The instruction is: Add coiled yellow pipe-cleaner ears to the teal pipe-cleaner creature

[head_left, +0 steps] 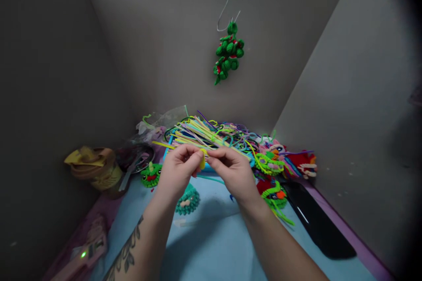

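Observation:
My left hand (180,167) and my right hand (233,170) meet above the blue cloth, both with fingers pinched. Between their fingertips is a small bent yellow pipe cleaner (203,158), partly hidden by the fingers. A yellow stem sticks out left of my left hand; I cannot tell whether it is part of the same piece. Below my left hand lies a round teal pipe-cleaner piece (187,199). Left of that hand sits a green pipe-cleaner figure (150,176) with eyes and red parts. Behind both hands are many loose pipe cleaners (201,131) in a blue tray (167,151).
Grey panels enclose three sides. A green pipe-cleaner ornament (230,50) hangs at the back. Left are a cup-like container (103,171) and a pink device (87,252) with a green light. Right are colourful pipe-cleaner figures (275,193) and a long black glossy object (319,219).

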Available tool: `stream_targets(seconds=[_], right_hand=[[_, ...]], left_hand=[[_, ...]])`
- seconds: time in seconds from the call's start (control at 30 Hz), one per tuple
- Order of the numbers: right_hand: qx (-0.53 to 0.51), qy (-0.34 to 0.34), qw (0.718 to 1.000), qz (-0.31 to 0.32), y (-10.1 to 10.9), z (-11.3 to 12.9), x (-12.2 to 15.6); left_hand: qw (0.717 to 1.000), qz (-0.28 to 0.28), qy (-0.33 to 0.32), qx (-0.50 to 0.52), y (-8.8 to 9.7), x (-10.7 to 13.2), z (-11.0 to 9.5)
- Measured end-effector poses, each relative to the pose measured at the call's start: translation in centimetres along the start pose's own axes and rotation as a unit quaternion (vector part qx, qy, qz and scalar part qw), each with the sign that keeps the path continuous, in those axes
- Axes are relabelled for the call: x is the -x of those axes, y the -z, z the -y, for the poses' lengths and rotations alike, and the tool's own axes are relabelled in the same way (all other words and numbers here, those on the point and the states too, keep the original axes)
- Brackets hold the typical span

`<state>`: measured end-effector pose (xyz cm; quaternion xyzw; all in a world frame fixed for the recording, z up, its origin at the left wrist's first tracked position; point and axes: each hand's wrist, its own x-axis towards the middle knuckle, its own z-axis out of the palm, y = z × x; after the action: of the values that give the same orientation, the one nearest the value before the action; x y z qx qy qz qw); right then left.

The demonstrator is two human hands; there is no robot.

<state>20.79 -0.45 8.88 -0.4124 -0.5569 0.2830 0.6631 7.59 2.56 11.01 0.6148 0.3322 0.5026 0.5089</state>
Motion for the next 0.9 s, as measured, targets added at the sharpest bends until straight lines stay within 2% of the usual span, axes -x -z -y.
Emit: stream_targets(seconds=[0.37, 0.67, 0.77, 0.9], right_hand=[[-0.005, 0.024, 1.0, 0.003, -0.6, 0.1, 0.2], [0.021, -0.033, 0.999, 0.01, -1.2, 0.3, 0.5], [0.028, -0.047, 0.998, 0.014, -1.2, 0.2, 0.5], [0.047, -0.062, 0.996, 0.044, -0.5, 0.0, 0.2]], left_hand=[[0.995, -0.07, -0.018, 0.072, -0.7, 0.0, 1.0], [0.991, -0.103, -0.031, 0.075, -0.9, 0.2, 1.0], [0.99, -0.1, -0.027, 0.095, -1.2, 0.3, 1.3], [0.993, -0.064, 0.0, 0.098, -1.2, 0.0, 1.3]])
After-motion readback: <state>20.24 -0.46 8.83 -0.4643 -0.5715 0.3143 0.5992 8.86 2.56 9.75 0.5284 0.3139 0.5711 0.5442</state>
